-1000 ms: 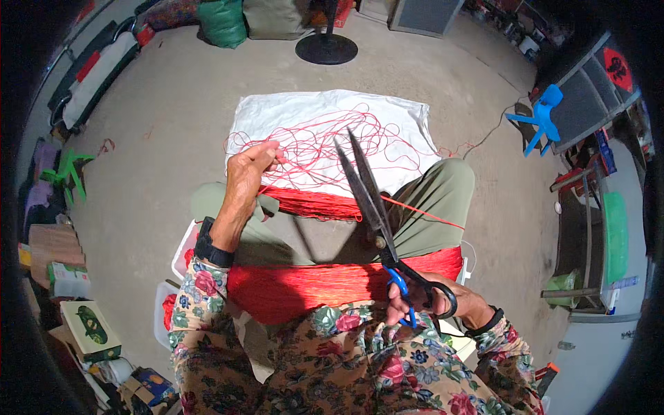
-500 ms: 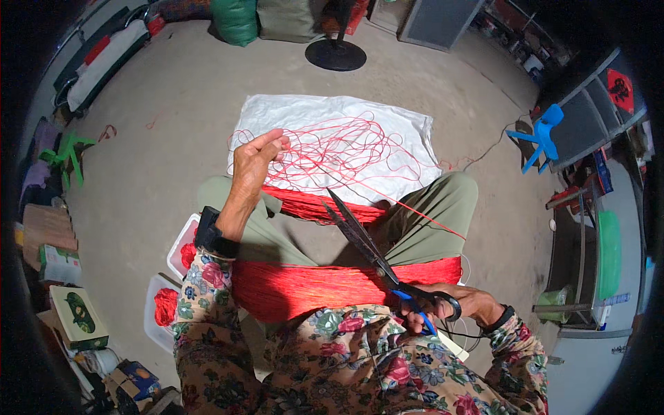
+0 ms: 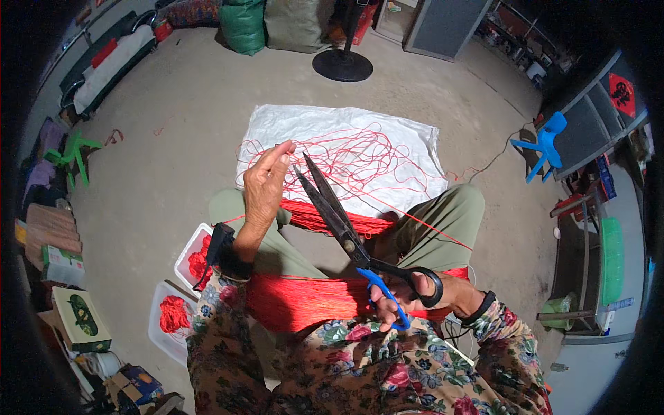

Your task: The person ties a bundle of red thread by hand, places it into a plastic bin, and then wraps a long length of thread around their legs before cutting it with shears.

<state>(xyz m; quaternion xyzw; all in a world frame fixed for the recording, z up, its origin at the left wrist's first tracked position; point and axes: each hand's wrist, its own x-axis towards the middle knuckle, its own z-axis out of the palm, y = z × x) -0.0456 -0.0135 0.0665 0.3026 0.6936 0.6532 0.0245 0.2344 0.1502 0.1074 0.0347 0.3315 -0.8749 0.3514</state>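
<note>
My left hand [image 3: 266, 185] is closed, its thumb and fingertips pinching red cord above a white cloth [image 3: 268, 119]. Large dark scissors [image 3: 335, 221], with one blue and one black handle loop, are gripped in my right hand [image 3: 422, 294]. Their blades stand slightly apart, the tips just beside my left fingertips; whether they touch the cord cannot be made out. Loose loops of red cord [image 3: 366, 155] spread over the cloth, and one strand runs to my right knee. A thick bundle of red strands [image 3: 304, 304] lies across my lap, another [image 3: 377, 225] between my knees.
To my left, two white tubs [image 3: 160, 318] hold red cord balls, near boxes [image 3: 81, 319] and a green stool [image 3: 75, 153]. A blue chair [image 3: 545, 146] and a rack [image 3: 588, 256] are at right. Ahead stand a round black base [image 3: 342, 66] and filled sacks [image 3: 242, 28].
My right hand has lifted the scissors up and leftward, bringing the tips beside my left fingertips. My left hand keeps its pinch, with the wrist turned more upright. The whole view has shifted slightly.
</note>
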